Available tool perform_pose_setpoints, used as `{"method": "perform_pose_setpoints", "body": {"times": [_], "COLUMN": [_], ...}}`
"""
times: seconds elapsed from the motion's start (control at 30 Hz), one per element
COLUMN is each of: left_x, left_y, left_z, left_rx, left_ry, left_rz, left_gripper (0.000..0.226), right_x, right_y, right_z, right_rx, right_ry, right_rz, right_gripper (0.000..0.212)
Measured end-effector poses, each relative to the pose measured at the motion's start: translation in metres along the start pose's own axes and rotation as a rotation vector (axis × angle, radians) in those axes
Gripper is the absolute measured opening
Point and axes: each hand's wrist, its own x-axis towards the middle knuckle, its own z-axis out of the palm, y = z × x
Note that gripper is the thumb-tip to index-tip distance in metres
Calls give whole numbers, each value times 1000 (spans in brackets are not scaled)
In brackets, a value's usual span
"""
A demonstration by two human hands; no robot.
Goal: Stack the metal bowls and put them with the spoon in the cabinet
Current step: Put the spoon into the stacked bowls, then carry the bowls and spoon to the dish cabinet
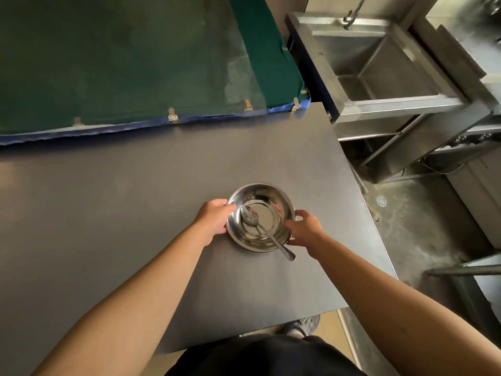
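So you've got both hands on the metal bowls [260,217] right now: left hand [214,222] cupped around the rim on its side, right hand [305,229] wrapped on the opposite rim, fingers curled against the outside wall. Both look clamped on, one each side, with the stack sitting between them on the dark table [135,213].

Looks to me like the stacking part is done (I can see a second rim peeking out underneath the near edge, though I can't tell how many bowls are nested). The spoon [264,232] is already lying inside, its scoop end near your left thumb and its handle poking out over the rim just below your right hand.

So I'd say you're at the pick-up step. Next move needs a level lift, since that handle overhangs and the spoon could slide out if you tip toward your right. The cabinet isn't visible anywhere here, so you'll have to turn and find it.
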Motion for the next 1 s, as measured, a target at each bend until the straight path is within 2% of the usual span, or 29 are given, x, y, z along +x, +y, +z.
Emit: {"method": "perform_pose_setpoints", "body": {"times": [0.1, 0.17, 0.23, 0.4, 0.5, 0.73, 0.9, 1.0], "left_x": [-9, -20, -32, -68, -93, -168, -224, -261], "left_y": [4, 8, 12, 22, 29, 33, 25, 17], "left_z": [-3, -2, 1, 27, 53, 166, 276, 351], "left_rx": [4, 4, -3, -17, -5, 93, 144, 210], "left_ry": [-9, -12, -13, -39, -60, -172, -317, -445], "left_rz": [21, 42, 62, 152, 213, 306, 371, 396], "left_gripper": [5, 27, 32, 9, 6, 29, 23, 19], "right_x": [-11, -19, -27, -54, -73, -137, -186, -215], "right_y": [6, 11, 12, 21, 30, 88, 160, 212], "right_z": [-3, -9, -18, -61, -98, -224, -327, -388], "right_rx": [28, 60, 82, 142, 168, 344, 487, 547], "right_ry": [-6, -12, -13, 14, 39, 128, 280, 404], "right_rz": [-23, -46, -67, -144, -188, -293, -307, -310], "right_gripper": [57, 55, 53, 50, 45, 27, 18, 21]}}
